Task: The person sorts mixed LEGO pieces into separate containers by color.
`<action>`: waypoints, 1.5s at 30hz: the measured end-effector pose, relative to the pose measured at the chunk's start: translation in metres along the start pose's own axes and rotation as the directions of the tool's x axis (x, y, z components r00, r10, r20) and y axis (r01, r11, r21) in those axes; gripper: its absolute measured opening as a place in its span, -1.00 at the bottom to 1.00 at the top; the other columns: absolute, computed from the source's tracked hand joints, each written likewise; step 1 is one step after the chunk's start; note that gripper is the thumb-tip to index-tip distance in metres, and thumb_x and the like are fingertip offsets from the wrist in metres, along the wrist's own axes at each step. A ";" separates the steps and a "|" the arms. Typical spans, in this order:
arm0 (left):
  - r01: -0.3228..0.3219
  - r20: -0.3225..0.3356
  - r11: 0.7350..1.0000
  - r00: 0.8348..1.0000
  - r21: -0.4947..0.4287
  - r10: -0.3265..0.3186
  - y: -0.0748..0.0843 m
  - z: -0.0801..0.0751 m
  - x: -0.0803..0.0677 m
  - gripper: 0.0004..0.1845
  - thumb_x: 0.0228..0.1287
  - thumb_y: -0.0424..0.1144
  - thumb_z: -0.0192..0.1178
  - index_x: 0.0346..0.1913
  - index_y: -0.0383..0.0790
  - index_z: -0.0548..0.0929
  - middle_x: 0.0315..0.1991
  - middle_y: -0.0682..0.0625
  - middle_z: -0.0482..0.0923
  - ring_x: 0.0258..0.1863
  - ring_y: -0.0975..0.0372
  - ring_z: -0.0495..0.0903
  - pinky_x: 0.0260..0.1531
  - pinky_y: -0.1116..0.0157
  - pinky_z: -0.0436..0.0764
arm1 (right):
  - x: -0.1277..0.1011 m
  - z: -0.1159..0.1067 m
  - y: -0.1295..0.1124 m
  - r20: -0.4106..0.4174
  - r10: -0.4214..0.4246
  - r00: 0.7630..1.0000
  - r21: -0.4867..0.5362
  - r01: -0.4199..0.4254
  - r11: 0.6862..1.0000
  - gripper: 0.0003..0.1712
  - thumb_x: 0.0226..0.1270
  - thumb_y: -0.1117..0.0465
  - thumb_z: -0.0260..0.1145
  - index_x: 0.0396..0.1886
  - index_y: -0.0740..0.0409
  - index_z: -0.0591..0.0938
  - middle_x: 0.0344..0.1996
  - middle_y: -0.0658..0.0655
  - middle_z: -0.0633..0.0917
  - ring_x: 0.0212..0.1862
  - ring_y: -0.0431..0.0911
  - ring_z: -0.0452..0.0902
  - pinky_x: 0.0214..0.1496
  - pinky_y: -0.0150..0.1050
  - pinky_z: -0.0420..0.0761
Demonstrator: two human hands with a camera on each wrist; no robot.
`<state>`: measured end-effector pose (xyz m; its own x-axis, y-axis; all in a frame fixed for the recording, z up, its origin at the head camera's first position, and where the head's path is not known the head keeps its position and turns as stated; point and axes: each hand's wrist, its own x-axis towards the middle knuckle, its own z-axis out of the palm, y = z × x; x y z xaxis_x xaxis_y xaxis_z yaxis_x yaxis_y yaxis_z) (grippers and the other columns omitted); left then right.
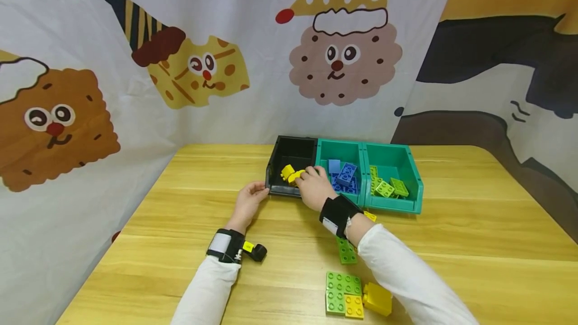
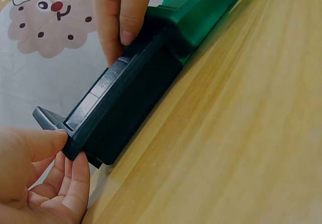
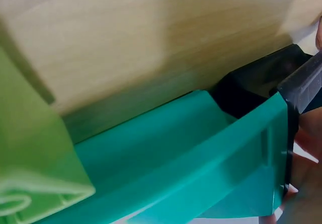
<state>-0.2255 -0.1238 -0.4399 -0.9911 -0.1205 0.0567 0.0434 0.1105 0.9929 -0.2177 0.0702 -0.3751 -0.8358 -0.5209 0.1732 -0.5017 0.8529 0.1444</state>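
My left hand (image 1: 250,202) pinches the front left corner of a black bin (image 2: 133,105), thumb above and fingers below in the left wrist view. Over the bin's front edge reaches my right hand (image 1: 314,187), its fingertips down inside, beside yellow bricks (image 1: 287,172). Whether those fingers grip a brick is hidden; the right wrist view shows mostly the outside of the teal bin (image 3: 201,163). Right of the black bin, a teal bin (image 1: 340,147) holds blue bricks (image 1: 346,174), and another teal bin (image 1: 390,152) holds light green bricks (image 1: 385,189).
Nearer on the wooden table (image 1: 158,245) lie a joined green block (image 1: 336,285) with a yellow brick (image 1: 354,306) at its corner, a larger yellow brick (image 1: 378,299) and a green brick (image 1: 346,251). A yellow piece (image 1: 370,215) shows beyond my right wrist. A printed cloth (image 1: 262,114) hangs behind.
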 end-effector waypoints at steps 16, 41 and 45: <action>0.003 0.030 1.000 1.000 -0.014 -0.003 0.004 -0.001 -0.001 -0.73 0.27 -0.44 0.16 0.00 -0.51 0.54 -0.15 -0.17 0.55 -0.31 0.39 0.48 -0.25 0.50 0.50 | -0.020 -0.016 0.014 0.057 -0.031 0.998 0.513 -0.002 0.858 -0.58 0.40 0.23 0.13 0.23 0.07 0.51 0.39 0.24 0.27 0.42 0.21 0.02 0.33 0.33 0.02; 0.013 0.024 0.999 1.000 -0.038 -0.012 -0.003 0.000 0.003 -0.73 0.26 -0.45 0.16 0.00 -0.49 0.54 -0.14 -0.17 0.55 -0.29 0.38 0.52 -0.22 0.50 0.53 | -0.114 -0.024 0.047 0.090 -0.136 0.987 0.791 0.012 0.612 -0.65 0.47 0.09 0.06 0.08 0.17 0.58 0.02 0.15 0.63 -0.01 -0.04 0.52 0.04 -0.16 0.57; 0.013 0.021 0.999 1.000 -0.037 -0.012 -0.003 0.000 0.003 -0.74 0.27 -0.45 0.16 0.00 -0.49 0.54 -0.15 -0.16 0.56 -0.30 0.39 0.53 -0.23 0.51 0.54 | -0.126 -0.019 0.051 0.114 -0.109 0.987 0.801 -0.026 0.599 -0.67 0.45 0.12 0.09 0.06 0.17 0.59 0.00 0.15 0.64 -0.02 -0.07 0.52 0.02 -0.23 0.57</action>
<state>-0.2282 -0.1245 -0.4423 -0.9940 -0.1013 0.0422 0.0349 0.0724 0.9968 -0.1338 0.1783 -0.3708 -0.7959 -0.6038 0.0442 -0.4570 0.5512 -0.6981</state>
